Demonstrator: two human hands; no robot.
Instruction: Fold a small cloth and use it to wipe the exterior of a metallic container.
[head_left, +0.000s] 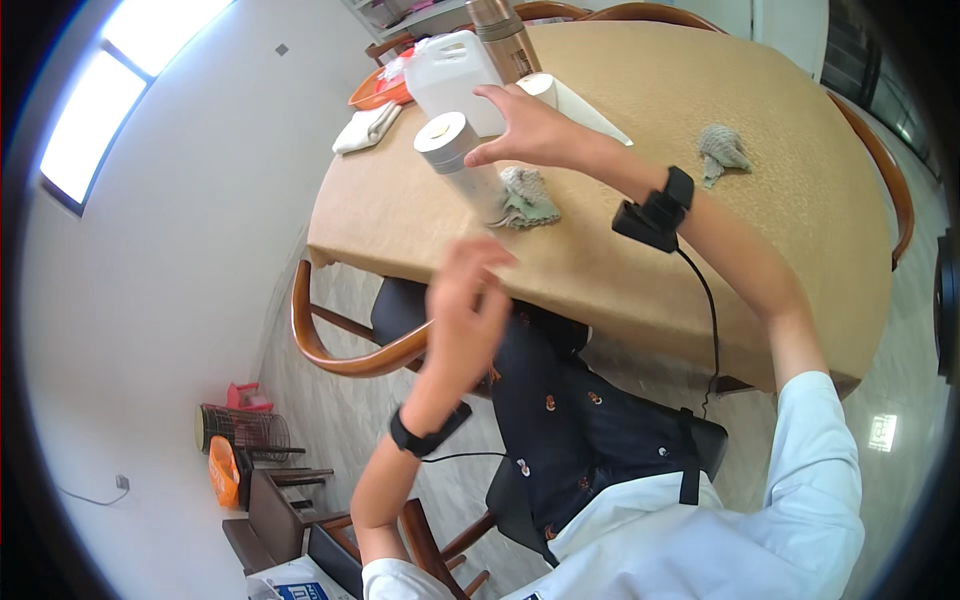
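Note:
A clear cylindrical container with a white lid (444, 133) stands on the cloth-covered round table (390, 225). My right hand (529, 131) is open at its right, thumb by the lid; whether they touch is unclear. My left hand (469, 307), blurred, hangs before the table edge, its fingers loosely bent and nothing visible in it. A crumpled grey-green cloth (529, 199) lies against the container's base. Behind stand a white plastic jug (454, 79), a metallic thermos flask (506, 45) and a white paper roll (544, 88), partly hidden by my right hand.
A folded white cloth (367, 127) and an orange basket (367, 94) are at the table's far left. Another crumpled grey cloth (722, 152) lies to the right. A wooden chair (360, 364) stands by the left edge. Black cables run from both wrist straps.

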